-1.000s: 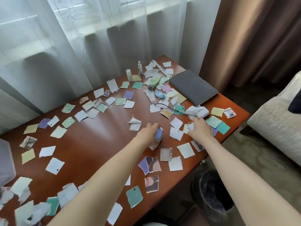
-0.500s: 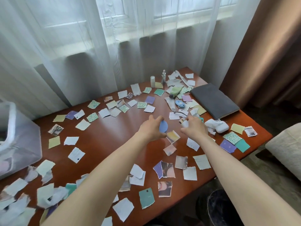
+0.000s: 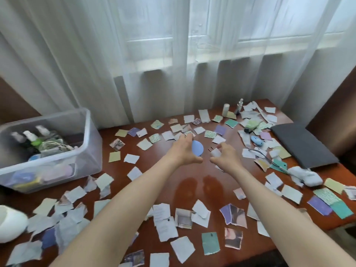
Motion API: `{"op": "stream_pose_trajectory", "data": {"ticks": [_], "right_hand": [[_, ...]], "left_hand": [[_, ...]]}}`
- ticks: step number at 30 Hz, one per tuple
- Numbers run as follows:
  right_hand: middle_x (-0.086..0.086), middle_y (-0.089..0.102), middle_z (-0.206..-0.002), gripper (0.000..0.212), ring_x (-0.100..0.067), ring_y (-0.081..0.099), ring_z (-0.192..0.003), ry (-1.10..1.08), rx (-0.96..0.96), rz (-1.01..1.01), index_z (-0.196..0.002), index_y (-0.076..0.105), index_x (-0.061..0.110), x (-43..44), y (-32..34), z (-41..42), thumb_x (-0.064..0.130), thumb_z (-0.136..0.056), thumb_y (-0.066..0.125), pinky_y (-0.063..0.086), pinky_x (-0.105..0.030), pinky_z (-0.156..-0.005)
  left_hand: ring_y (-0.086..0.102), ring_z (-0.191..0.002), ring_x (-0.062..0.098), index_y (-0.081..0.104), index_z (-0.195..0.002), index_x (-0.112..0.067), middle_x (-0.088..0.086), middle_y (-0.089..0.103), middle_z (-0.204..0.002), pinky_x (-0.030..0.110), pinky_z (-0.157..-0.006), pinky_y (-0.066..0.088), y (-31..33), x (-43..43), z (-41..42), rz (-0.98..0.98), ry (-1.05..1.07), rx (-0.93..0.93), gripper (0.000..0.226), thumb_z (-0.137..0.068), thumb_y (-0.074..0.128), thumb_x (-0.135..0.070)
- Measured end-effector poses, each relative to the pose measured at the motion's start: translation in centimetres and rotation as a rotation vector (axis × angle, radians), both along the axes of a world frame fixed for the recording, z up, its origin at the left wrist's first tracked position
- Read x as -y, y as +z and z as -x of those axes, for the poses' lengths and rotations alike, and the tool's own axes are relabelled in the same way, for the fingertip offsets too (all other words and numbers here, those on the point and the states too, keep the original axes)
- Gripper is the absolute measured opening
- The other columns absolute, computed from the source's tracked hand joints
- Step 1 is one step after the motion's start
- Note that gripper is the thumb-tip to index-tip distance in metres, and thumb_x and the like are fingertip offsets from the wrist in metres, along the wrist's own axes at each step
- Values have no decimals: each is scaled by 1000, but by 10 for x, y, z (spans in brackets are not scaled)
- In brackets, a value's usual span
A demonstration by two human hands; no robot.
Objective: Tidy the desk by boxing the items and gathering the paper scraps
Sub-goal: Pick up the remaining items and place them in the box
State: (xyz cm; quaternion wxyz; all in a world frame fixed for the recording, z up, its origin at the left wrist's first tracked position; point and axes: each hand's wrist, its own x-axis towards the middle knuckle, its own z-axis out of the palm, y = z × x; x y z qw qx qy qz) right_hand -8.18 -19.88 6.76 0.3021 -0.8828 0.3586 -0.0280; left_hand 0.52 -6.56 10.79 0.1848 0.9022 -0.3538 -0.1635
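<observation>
Left hand (image 3: 184, 152) is gripping a blue disc (image 3: 197, 148) between thumb and curled fingers, and the disc is standing on edge above the wood. Just right of it, right hand (image 3: 227, 160) is pinching a white scrap (image 3: 215, 152) in curled fingertips. The two hands are hovering close together, not touching, over the middle of the desk (image 3: 192, 182).

Far left, a white rounded object (image 3: 9, 226) is poking into view. A clear plastic box (image 3: 84, 151) is sitting on the desk's left end, with spray bottles (image 3: 30, 135), cords and soft pouches lying inside. Paper scraps (image 3: 165, 227) are lying scattered across the whole top, white, green, purple and printed. A white tube (image 3: 225, 109) and a dropper bottle (image 3: 239, 106) are standing at the far edge by the curtain (image 3: 154, 54). A small blue gadget (image 3: 257, 141) is lying among the scraps right of the hands. A white bundle (image 3: 306, 177) is lying near the front right, and a dark grey folder (image 3: 302, 145) is lying flat at the right end.
</observation>
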Motion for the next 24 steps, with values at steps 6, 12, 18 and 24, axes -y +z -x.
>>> {"op": "stream_pose_trajectory", "data": {"ticks": [6, 12, 18, 24], "right_hand": [[-10, 57, -120, 48, -27, 53, -110, 113, 87, -19, -118, 53, 9, -51, 14, -49, 21, -74, 69, 42, -31, -84], [-8, 60, -110, 42, -27, 57, -103, 188, 150, -36, -111, 55, 10, -109, 24, -89, 23, -74, 68, 42, -29, -76], [-11, 60, -112, 44, -26, 55, -103, 316, 170, -37, -114, 55, 8, -166, 28, -118, 19, -74, 68, 38, -26, -74], [-11, 58, -118, 45, -24, 54, -107, 422, 231, -31, -120, 54, 10, -208, 54, -149, 17, -77, 66, 40, -26, -78]], "left_hand": [[51, -108, 30, 42, -125, -13, 8, 44, -120, 32, -85, 42, 26, -54, -35, 35, 94, 47, 68, -71, 74, -38], [48, -97, 24, 44, -118, -16, 2, 40, -104, 29, -76, 40, 42, -118, -61, 99, 207, 86, 61, -70, 74, -40], [52, -103, 25, 46, -118, -18, 6, 48, -114, 31, -84, 43, 51, -180, -84, 123, 332, 119, 61, -70, 74, -43], [52, -103, 23, 46, -121, -18, 7, 49, -118, 29, -81, 43, 70, -236, -108, 111, 421, 171, 63, -71, 73, -46]]}}
